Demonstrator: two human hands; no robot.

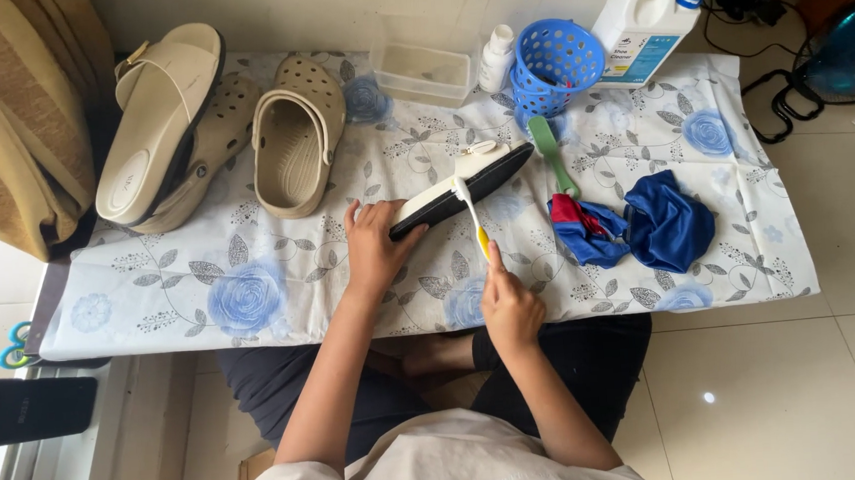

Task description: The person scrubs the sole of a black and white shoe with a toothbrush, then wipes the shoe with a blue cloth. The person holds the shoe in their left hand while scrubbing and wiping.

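My left hand holds the near end of a cream sandal with a black sole, tipped on its side on the flowered cloth. My right hand grips a white and yellow toothbrush, whose head rests against the sandal's black sole edge.
A matching cream sandal lies on a beige clog at the left, with another beige clog beside it. A clear tub, small white bottle, blue basket and white jug line the back. A green brush and blue cloth lie right.
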